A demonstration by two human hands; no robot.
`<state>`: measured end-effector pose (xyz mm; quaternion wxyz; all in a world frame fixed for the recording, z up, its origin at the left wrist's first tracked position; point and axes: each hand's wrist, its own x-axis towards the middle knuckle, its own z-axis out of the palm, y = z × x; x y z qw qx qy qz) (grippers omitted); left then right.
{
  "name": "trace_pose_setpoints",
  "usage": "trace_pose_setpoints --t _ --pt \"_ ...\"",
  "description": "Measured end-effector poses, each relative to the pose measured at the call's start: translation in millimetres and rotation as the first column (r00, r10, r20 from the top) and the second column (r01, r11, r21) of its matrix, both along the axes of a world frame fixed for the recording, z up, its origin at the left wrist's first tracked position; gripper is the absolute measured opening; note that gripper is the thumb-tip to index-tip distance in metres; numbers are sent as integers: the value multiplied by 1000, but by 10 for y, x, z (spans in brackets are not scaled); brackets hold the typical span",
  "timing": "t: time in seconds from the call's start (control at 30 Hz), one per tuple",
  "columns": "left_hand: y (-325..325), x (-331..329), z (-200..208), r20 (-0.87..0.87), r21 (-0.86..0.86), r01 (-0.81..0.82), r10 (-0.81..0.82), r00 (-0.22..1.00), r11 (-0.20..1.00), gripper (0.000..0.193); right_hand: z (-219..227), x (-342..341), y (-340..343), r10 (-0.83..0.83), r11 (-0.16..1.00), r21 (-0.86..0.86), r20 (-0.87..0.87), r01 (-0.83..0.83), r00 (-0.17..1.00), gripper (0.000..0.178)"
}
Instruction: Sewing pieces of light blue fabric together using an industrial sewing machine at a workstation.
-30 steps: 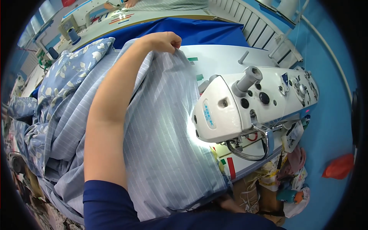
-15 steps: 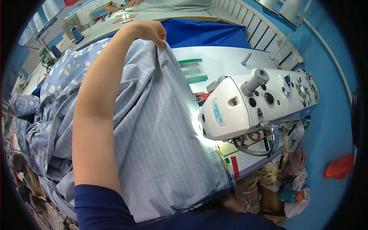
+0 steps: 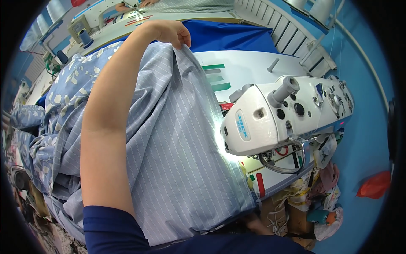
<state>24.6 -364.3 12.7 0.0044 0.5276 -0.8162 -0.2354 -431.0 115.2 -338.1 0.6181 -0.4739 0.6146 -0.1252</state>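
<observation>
The left hand (image 3: 171, 32) pinches the far edge of the striped cloth (image 3: 186, 144), thumb against curled fingers. The grip seems meant to hold the edge straight: from the hand the cloth runs back toward the body, its right border passing just beside the machine (image 3: 258, 120). Folds fan out from the pinch, suggesting a light pull. The machine stands to the hand's right and nearer the body, its lamp presumably lighting the stitching spot. Green strips (image 3: 220, 86) lie on the table (image 3: 249, 63) right of the hand, perhaps as guides. Left of the hand, floral cloth (image 3: 67, 84) is heaped, probably to stay clear of the machine.

The needle cannot be made out behind the machine's head and the glare. The forearm hides part of both cloths. No right hand can be made out; a blurred skin-toned patch, far below and right of the left hand, is too dark to identify. Beyond the hand, a co-worker is mostly cut off.
</observation>
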Motion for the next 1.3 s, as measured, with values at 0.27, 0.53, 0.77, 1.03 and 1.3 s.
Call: trace_pose_setpoints --t 0.27,0.53,0.77,1.03,1.3 --pt "-3 -39 -25 -26 22 -6 6 1000 1000 29 120 63 -54 11 999 32 -37 -9 999 45" --pt "-8 -61 -55 2 3 -6 6 1000 1000 29 227 73 -47 -54 996 67 -29 55 998 42" --pt "107 -108 -119 148 -133 -12 32 988 991 40 206 118 -53 -182 943 282 -8 177 983 38" --pt "1241 -393 -469 159 -474 111 -39 986 874 33 663 420 -52 -17 997 -67 212 32 977 45" --pt "3105 -691 -883 258 -342 94 -2 966 935 27 702 497 83 167 982 -146 378 -119 911 48"
